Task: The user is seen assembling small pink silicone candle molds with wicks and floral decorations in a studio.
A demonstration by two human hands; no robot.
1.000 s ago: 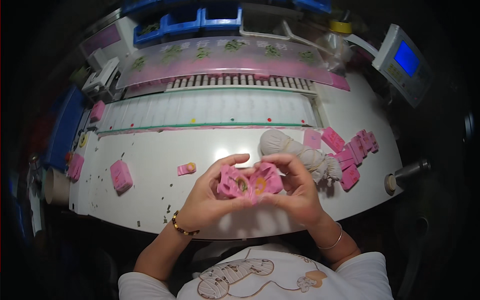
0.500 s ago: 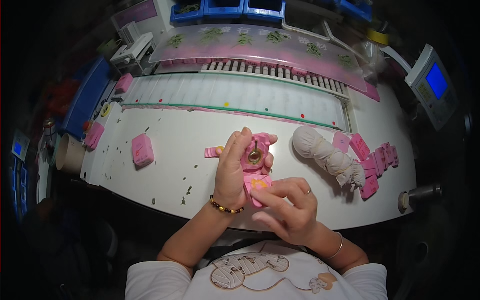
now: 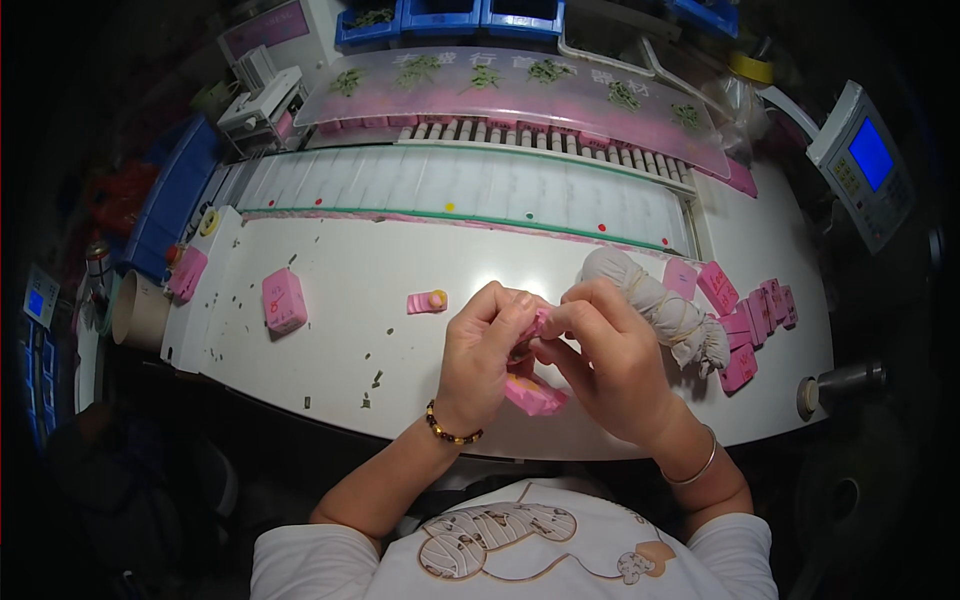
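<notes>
My left hand (image 3: 476,362) holds a pink rubber mould (image 3: 536,396) over the near middle of the white table. The mould is folded open, and its lower flap with a yellow mark hangs below my fingers. My right hand (image 3: 618,372) pinches the mould's upper right part between thumb and fingers. What lies inside the mould is mostly hidden by my hands. A small pink mould piece with a yellow knob (image 3: 428,302) lies left of my hands. Farther left sits a closed pink mould block (image 3: 285,301) with red writing.
A tied white cloth bag (image 3: 640,305) lies right of my hands, beside several pink moulds (image 3: 738,352). Small green bits are scattered on the left of the table (image 3: 330,350). A glass-topped strip (image 3: 450,190) crosses the back. A control screen (image 3: 868,160) stands at right.
My right hand has moved up from the mould's lower flap to its upper part. The mould has tilted, and the ring-shaped piece seen in it is now mostly covered.
</notes>
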